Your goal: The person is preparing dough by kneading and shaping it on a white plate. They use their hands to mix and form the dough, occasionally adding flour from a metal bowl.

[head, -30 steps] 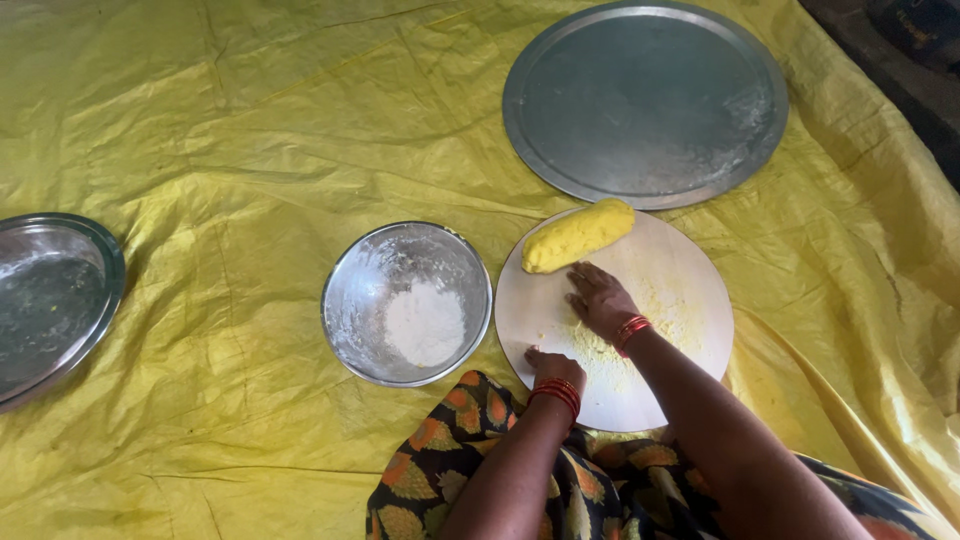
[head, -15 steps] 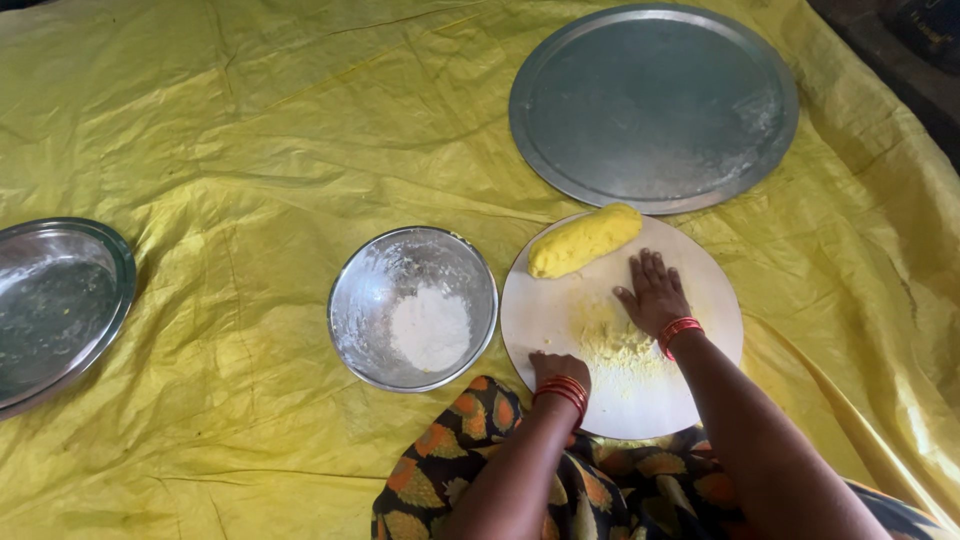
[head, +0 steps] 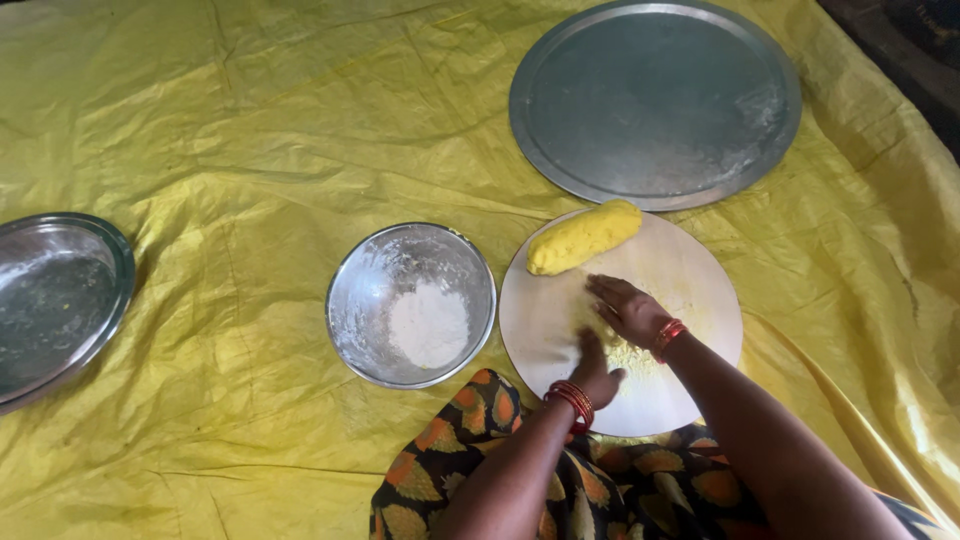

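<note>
**Both hands flat on round board, dough log at its far edge**

Head view: Round pale board (head: pixel 690 300) sits on a yellow sheet (head: pixel 250 150) spread over the floor, at about 4 o'clock from frame centre. Right hand (head: pixel 628 308) lies palm down on the board, fingers spread, pressing on a patch of yellow crumbly dough (head: pixel 632 356); grasping nothing. Left hand (head: pixel 595 368) rests on the board's near-left part, fingers pointing up toward the right hand, just beside it; loose, nothing gripped as far as can be seen. Red bangles on both wrists.

Yellow dough log (head: pixel 584 237) lies at the board's 11 o'clock edge, tilted, apart from both hands.

Steel bowl (head: pixel 372 290) with a heap of white flour (head: pixel 429 324) stands just beside the board at its 9 o'clock. Large round steel tray (head: pixel 655 100) lies at the board's 12 o'clock, its rim nearly touching the board. Another steel plate (head: pixel 60 300) sits well apart at the far left edge, partly cut off.

Patterned orange-and-black cloth (head: pixel 450 460) covers the person's lap at 6 o'clock.
</note>
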